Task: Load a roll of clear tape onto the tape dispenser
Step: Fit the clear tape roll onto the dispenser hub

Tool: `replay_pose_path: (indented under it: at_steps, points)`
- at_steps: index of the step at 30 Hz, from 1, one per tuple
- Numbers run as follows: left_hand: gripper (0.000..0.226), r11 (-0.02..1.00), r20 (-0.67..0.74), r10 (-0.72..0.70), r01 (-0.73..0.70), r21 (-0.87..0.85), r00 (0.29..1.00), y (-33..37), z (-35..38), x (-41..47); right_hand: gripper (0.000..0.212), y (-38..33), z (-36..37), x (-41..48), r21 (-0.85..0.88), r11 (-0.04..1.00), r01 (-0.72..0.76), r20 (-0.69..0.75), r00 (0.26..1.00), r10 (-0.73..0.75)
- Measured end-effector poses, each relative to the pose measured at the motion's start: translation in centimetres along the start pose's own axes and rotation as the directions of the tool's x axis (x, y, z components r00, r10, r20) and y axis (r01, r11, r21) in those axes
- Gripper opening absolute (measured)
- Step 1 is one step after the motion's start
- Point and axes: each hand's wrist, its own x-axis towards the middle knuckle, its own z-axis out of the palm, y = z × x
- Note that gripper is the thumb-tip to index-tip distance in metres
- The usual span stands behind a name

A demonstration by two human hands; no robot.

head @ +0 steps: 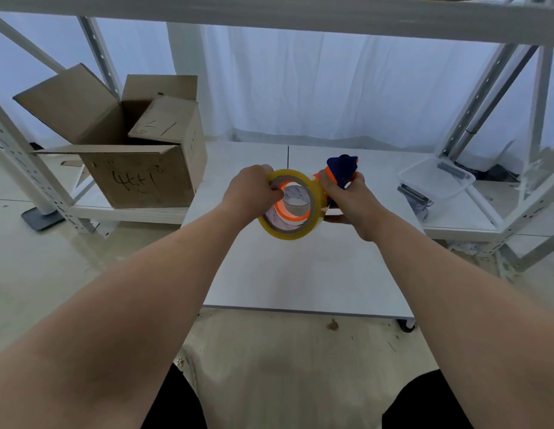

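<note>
A yellowish roll of clear tape (303, 233) is held above the white table, with my left hand (254, 193) gripping its upper left rim, fingers through the core. The orange hub of the tape dispenser (292, 213) shows inside the roll's core, so the roll sits around it. The dispenser's dark blue and orange body (342, 170) rises to the right of the roll. My right hand (347, 199) is closed around that body from below and behind. The dispenser's lower part is hidden by the roll and my right hand.
The low white table (300, 274) lies under both hands. An open cardboard box (139, 156) stands at the left on a white shelf. A clear plastic tub (437, 178) sits on the shelf at the right. White metal rack posts frame both sides.
</note>
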Motion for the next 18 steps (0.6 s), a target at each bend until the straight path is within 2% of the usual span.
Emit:
replay_pose_path:
  at_steps: [5,9,12,15,18]
  points:
    - [0.015,0.999,-0.021,-0.005,0.006,0.039,1.0,-0.1,-0.33,-0.14,0.065,0.48,-0.47,-0.15,-0.178,0.983,0.03,0.027,0.999,-0.025]
    - [0.019,0.998,-0.002,-0.025,0.026,0.061,1.0,-0.44,-0.11,-0.04,0.061,0.41,-0.27,-0.03,-0.128,0.991,0.033,0.053,0.998,-0.026]
    - [0.032,0.994,0.09,-0.082,0.076,0.073,0.993,-0.2,0.0,0.05,0.056,0.65,-0.24,0.09,-0.123,0.992,0.004,0.083,0.996,0.007]
    - [0.053,0.985,0.235,-0.134,0.156,-0.076,0.963,0.32,-0.03,-0.2,0.051,0.77,-0.35,0.12,-0.038,0.997,-0.066,0.025,0.997,0.067]
    - [0.059,0.962,0.27,-0.118,0.177,-0.208,0.956,0.12,-0.01,-0.47,0.058,0.69,-0.26,0.13,0.007,0.997,-0.081,-0.033,0.996,0.081]
